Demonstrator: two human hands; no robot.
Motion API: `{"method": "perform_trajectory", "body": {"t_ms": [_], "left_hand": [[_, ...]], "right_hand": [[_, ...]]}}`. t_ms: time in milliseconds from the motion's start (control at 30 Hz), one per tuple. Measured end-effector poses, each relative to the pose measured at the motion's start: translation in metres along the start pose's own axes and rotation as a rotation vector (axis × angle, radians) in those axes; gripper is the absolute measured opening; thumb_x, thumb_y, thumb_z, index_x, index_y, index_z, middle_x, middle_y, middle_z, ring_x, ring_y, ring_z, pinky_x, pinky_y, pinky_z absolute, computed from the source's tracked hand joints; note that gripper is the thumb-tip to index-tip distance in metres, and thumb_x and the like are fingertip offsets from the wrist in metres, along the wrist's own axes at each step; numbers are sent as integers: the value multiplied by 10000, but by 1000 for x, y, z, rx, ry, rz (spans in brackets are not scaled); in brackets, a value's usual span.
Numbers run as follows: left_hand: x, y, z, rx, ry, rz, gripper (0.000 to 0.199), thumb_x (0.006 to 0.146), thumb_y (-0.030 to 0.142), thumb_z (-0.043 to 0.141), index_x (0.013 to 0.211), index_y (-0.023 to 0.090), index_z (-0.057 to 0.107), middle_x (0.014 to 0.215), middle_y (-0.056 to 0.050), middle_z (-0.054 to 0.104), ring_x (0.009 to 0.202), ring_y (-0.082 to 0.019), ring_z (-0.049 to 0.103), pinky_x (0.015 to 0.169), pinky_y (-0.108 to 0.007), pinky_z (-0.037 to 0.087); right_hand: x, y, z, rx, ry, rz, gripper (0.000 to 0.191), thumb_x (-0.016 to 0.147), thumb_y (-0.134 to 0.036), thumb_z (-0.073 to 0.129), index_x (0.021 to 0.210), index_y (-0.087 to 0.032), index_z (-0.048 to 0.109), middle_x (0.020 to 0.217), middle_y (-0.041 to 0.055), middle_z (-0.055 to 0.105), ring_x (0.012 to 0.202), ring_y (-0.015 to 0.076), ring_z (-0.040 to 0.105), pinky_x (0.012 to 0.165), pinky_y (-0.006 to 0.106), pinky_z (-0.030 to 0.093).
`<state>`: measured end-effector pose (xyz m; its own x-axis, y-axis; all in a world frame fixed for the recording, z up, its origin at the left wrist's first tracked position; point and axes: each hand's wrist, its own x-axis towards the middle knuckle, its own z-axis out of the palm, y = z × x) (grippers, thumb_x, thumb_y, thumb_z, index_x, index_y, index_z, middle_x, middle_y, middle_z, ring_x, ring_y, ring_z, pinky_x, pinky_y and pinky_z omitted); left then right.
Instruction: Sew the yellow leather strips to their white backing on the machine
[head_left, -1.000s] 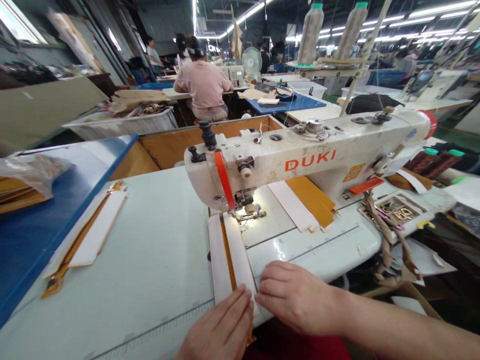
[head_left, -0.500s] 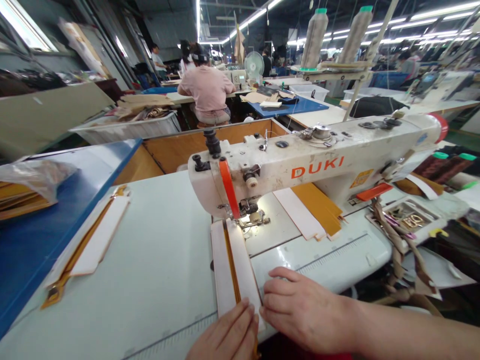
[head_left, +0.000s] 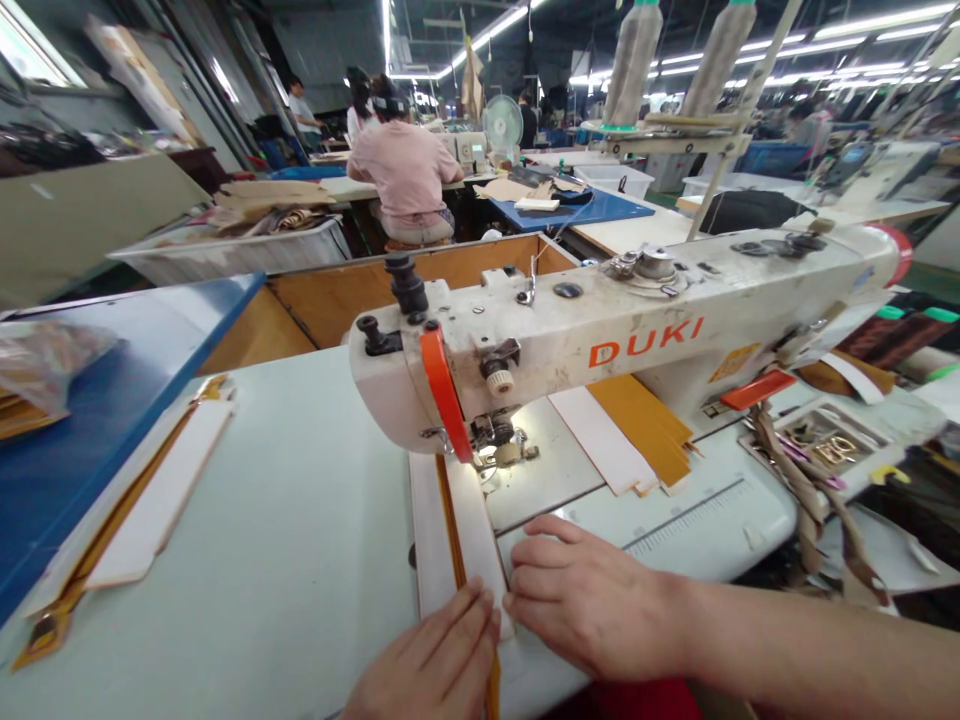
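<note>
Here we are: our white strip point(head_left: 466, 530) runs near to far toward the sewing machine point(head_left: 600, 345), left hand point(head_left: 424, 655) on it, fingers pressed together, right hand point(head_left: 592, 600) alongside, fingers lightly spread.

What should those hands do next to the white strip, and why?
Probably slide the white strip gently toward the presser foot, because its far end sits at the foot while the left hand and right hand rest on its near end.
</note>
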<state>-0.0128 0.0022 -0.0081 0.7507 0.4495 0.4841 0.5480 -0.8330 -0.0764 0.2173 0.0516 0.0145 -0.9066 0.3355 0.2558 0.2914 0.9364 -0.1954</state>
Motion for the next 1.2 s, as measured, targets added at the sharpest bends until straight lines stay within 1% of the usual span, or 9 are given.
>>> {"method": "perform_trajectory", "body": {"t_ms": [100,233,533,600,700,867,967,1067,1200], "left_hand": [[8,-13,1,-6,24,-31,364,948,75,327,1003,147,680,1049,-51,728,1037,-153,658,947,-249,491],[17,-29,4,37,46,-22,366,953,66,324,982,136,682,1018,-49,734,1005,-149,666,927,-249,496],[29,-74,10,143,-6,43,369,936,70,324,1029,136,675,1005,-69,730,1002,-151,665,930,-243,495],[32,-82,12,169,2,61,367,942,75,315,1028,130,667,1005,-71,731,999,-147,667,942,-236,486],[32,-92,19,199,18,49,353,956,104,314,1054,129,652,1016,-69,731,986,-143,671,940,-233,487],[26,-109,31,204,32,22,357,970,160,309,1057,175,654,982,-44,739,945,-164,685,889,-263,520],[26,-116,35,162,12,11,373,960,147,305,1042,198,665,977,-37,743,954,-178,688,888,-278,524],[28,-118,39,85,3,-70,361,958,173,324,1041,200,674,970,-48,749,938,-199,699,866,-295,543],[23,-107,33,78,23,-145,345,971,223,345,1076,159,667,1049,-88,736,965,-194,698,856,-280,559]], "right_hand": [[7,12,3,-23,29,7,221,973,-164,427,803,-161,569,807,16,583,869,181,464,901,345,346],[17,27,7,-49,53,26,199,959,-165,450,800,-166,569,819,21,592,890,187,471,909,349,337],[37,55,9,-125,95,94,193,970,-214,466,831,-169,593,833,22,617,895,183,479,910,348,304],[40,59,11,-140,113,135,182,965,-220,471,847,-172,600,835,21,621,881,186,479,884,345,311],[41,61,15,-170,192,199,149,943,-228,496,871,-169,612,860,27,625,879,193,474,867,339,317],[41,58,17,-215,236,207,217,940,-191,476,761,-170,596,782,8,603,821,176,478,808,314,338],[41,57,16,-222,240,228,246,939,-198,477,721,-172,586,768,6,603,802,174,484,766,310,347],[40,58,15,-223,235,217,257,945,-213,471,729,-173,603,778,19,619,801,182,493,755,315,357],[35,56,14,-221,267,186,223,939,-209,479,793,-164,641,758,42,620,780,192,502,751,322,384]]}}
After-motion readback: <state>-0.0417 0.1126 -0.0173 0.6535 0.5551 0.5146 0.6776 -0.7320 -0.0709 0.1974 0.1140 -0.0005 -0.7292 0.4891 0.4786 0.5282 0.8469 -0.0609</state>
